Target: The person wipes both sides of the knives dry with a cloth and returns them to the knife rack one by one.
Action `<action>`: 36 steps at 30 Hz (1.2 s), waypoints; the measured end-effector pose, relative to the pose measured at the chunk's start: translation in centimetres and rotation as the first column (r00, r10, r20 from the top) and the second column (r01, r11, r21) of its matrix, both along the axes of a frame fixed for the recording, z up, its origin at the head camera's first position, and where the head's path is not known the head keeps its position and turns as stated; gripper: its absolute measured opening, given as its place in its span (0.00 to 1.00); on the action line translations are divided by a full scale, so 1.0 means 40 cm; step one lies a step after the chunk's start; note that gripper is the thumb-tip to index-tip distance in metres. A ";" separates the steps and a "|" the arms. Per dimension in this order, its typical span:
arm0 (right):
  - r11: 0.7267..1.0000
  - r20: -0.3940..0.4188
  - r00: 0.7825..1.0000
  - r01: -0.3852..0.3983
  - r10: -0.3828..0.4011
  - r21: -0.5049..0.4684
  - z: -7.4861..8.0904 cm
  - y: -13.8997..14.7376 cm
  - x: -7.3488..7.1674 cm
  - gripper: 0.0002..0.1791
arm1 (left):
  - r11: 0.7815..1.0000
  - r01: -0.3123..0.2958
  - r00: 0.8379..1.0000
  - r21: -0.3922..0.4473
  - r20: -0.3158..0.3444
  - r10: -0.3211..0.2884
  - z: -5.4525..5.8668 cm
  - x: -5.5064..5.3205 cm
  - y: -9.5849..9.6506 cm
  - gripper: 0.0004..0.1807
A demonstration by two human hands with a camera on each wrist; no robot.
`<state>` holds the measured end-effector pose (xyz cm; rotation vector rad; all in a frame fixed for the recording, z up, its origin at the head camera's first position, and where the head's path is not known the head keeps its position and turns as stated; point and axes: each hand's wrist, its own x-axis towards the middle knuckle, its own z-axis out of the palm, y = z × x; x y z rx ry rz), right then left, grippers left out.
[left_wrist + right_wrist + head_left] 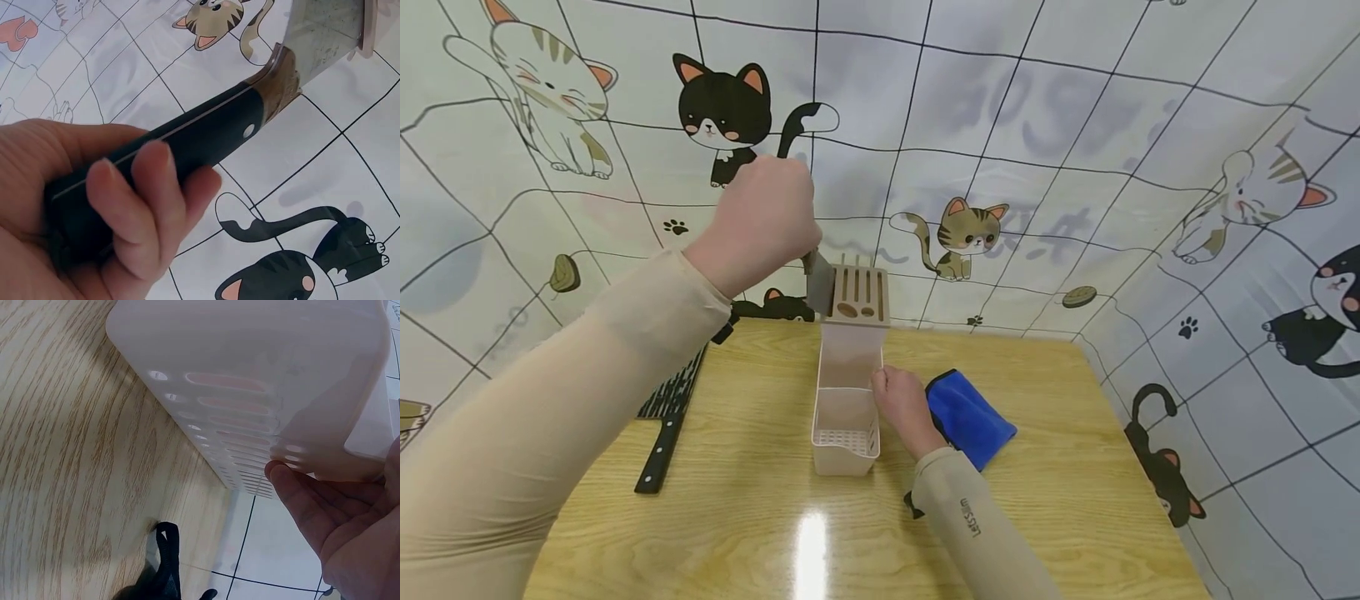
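My left hand (767, 204) is raised and grips the black handle (194, 134) of a kitchen knife with a brown bolster. Its broad blade (821, 287) points down at the left side of the slotted brown top of a pale plastic knife holder (847, 461). How far the blade sits in a slot, I cannot tell. My right hand (904, 404) pinches the right side wall of the holder, thumb on the outer face near the vent slits in the right wrist view. The holder stands upright on the table, with open compartments in front.
A second knife with a black handle (660, 454) and dark patterned blade lies on the wooden table (752, 517) at left, partly behind my left arm. A folded blue cloth (973, 417) lies right of the holder. A cat-print wall covering (865, 179) rises behind.
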<state>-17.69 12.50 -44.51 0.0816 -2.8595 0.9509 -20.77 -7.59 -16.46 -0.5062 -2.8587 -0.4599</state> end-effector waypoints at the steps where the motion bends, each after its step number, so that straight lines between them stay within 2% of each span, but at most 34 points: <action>1: 1.000 0.001 1.000 0.001 -0.001 -0.001 0.000 0.001 0.001 0.24 | 1.000 0.002 1.000 0.011 -0.005 -0.002 -0.002 -0.001 0.003 0.11; 7: 1.000 0.014 1.000 0.005 -0.005 -0.024 0.003 0.001 0.007 0.23 | 0.999 0.020 1.000 0.033 0.000 -0.020 -0.002 -0.003 0.009 0.12; 12: 1.000 0.003 1.000 0.003 -0.003 -0.024 0.004 0.001 0.009 0.23 | 0.997 0.075 0.995 0.004 0.063 -0.075 0.002 -0.001 -0.002 0.20; 14: 1.000 0.005 1.000 0.002 -0.002 -0.028 0.004 0.001 0.010 0.23 | 0.994 0.106 0.992 -0.012 0.067 -0.105 -0.001 -0.002 -0.006 0.23; 16: 1.000 0.006 1.000 0.002 -0.002 -0.027 0.004 0.002 0.011 0.23 | 0.991 0.131 0.990 -0.021 0.056 -0.130 -0.008 -0.006 -0.009 0.22; 19: 1.000 -0.006 1.000 -0.001 0.001 -0.025 0.004 0.003 0.013 0.23 | 0.986 0.166 0.986 -0.014 -0.003 -0.166 -0.023 -0.014 -0.015 0.14; 23: 1.000 -0.021 1.000 -0.004 0.004 -0.011 0.002 0.004 0.013 0.23 | 0.982 0.187 0.981 0.025 -0.056 -0.185 -0.040 -0.028 -0.021 0.07; 29: 1.000 -0.037 0.999 -0.007 0.006 -0.016 -0.006 0.005 0.011 0.23 | 0.979 0.189 0.981 0.071 -0.065 -0.185 -0.058 -0.052 -0.026 0.05; 36: 1.000 -0.036 0.999 0.002 -0.003 -0.031 -0.006 0.005 0.011 0.25 | 0.980 0.187 0.982 0.071 -0.043 -0.184 -0.059 -0.066 -0.019 0.07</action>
